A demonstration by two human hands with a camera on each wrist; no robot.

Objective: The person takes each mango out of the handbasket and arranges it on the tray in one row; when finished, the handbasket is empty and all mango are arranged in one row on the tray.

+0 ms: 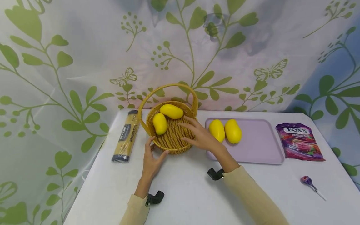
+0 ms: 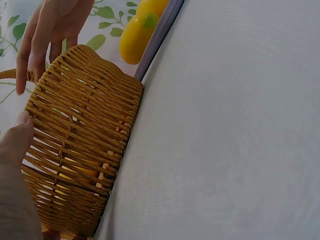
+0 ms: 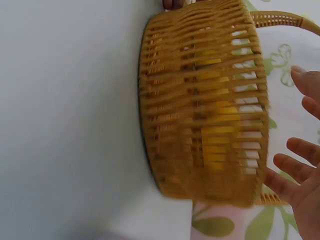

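A yellow wicker basket (image 1: 175,149) with a tall arched handle stands on the table, two yellow mangoes (image 1: 171,111) lying inside at its back and left. My left hand (image 1: 152,162) grips the basket's front-left side, with the thumb at the front rim (image 2: 15,142) and fingertips round the side. Over the basket's right part hovers my right hand (image 1: 203,137), its fingers spread and nothing held. Seen from the right wrist, those fingers (image 3: 295,170) are near the rim; whether one touches it I cannot tell. Two more mangoes (image 1: 233,131) lie on the left end of a lilac tray (image 1: 258,143).
Left of the basket lies a spaghetti pack (image 1: 126,137). A purple Fox's candy bag (image 1: 300,142) is right of the tray, with a wrapped lollipop (image 1: 307,180) nearer the front. A leaf-patterned curtain (image 1: 180,47) hangs behind the white table (image 1: 185,187).
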